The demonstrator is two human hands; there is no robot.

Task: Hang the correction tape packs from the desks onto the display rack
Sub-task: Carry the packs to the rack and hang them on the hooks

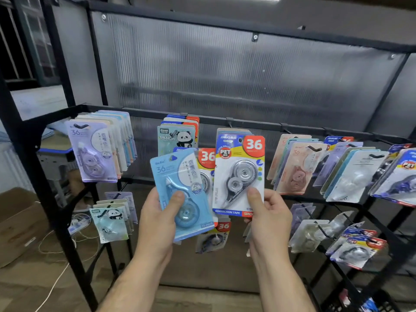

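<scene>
The display rack (227, 120) already carries many hanging packs across its upper and lower hooks, so the job looks well advanced. Before it, the left hand (157, 219) pinches a light blue pack (180, 194) with another behind, while the right hand (270, 219) pinches a dark blue pack (239, 174), none yet hung.

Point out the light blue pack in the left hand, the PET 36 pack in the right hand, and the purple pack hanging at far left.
light blue pack (180, 192): head view, blister front.
PET 36 pack (239, 174): head view, clear blister.
purple pack (92, 154): head view, card front.

cardboard box (19, 224) on floor, white cable (56, 280), ribbed grey panel (225, 70)
</scene>
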